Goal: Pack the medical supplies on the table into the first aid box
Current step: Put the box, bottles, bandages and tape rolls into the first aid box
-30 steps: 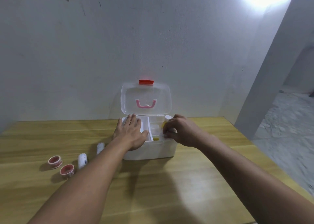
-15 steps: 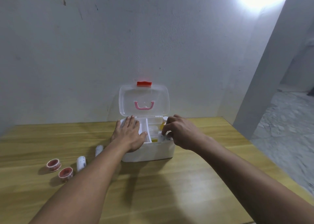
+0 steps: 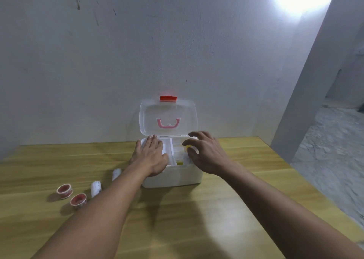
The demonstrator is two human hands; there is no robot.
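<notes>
The white first aid box (image 3: 177, 177) stands on the wooden table (image 3: 197, 219), its clear lid (image 3: 168, 111) with pink handle raised against the wall. My left hand (image 3: 150, 156) lies flat on the box's left rim and inner tray, fingers together. My right hand (image 3: 204, 152) hovers over the box's right compartment with fingers spread, holding nothing. Small white and yellow items (image 3: 182, 157) lie inside that compartment. Left of the box lie two white bandage rolls (image 3: 96, 189) (image 3: 116, 173) and two red-cored tape rolls (image 3: 64, 191) (image 3: 78, 201).
A white wall rises right behind the table. A white pillar (image 3: 307, 81) stands at the right, with grey floor beyond the table's right edge. Bright light glares at the top right.
My right hand has let go of the white item it held at the box's right compartment and opened its fingers above it. My left hand stays on the box.
</notes>
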